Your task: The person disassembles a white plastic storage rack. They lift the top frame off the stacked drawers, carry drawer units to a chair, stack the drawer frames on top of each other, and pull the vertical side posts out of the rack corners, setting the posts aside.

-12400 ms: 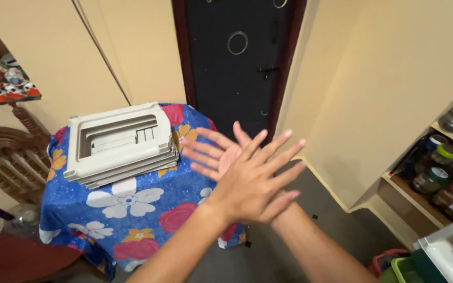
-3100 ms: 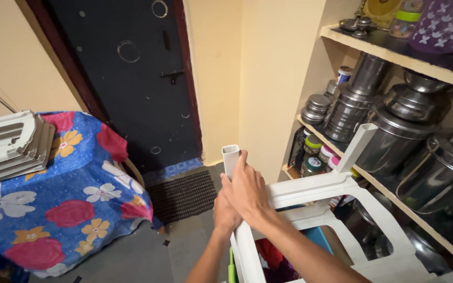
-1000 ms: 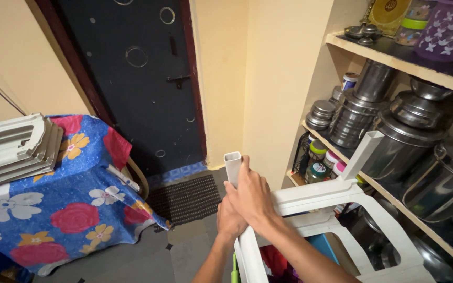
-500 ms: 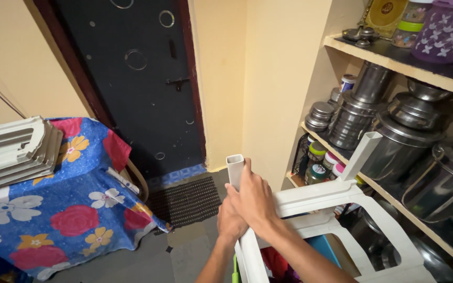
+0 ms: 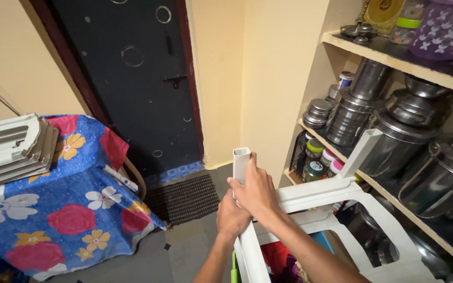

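A white plastic chair [image 5: 336, 191] lies upturned in front of me, its legs pointing up. My right hand [image 5: 255, 189] is wrapped around the near leg [image 5: 240, 160] just below its hollow square end. My left hand [image 5: 230, 217] grips the same leg directly beneath the right one. A second leg [image 5: 362, 149] rises at the right, close to the shelves.
Steel pots and jars [image 5: 357, 112] fill wall shelves on the right. A dark door [image 5: 132, 78] with a doormat [image 5: 184, 198] stands ahead. At the left, a table under a blue flowered cloth [image 5: 64, 209] carries stacked white plastic frames [image 5: 11, 149]. Grey floor lies between.
Twelve seconds ago both hands were open in front of the table; since three seconds ago they have held the chair leg, barely shifting while the view moved slightly.
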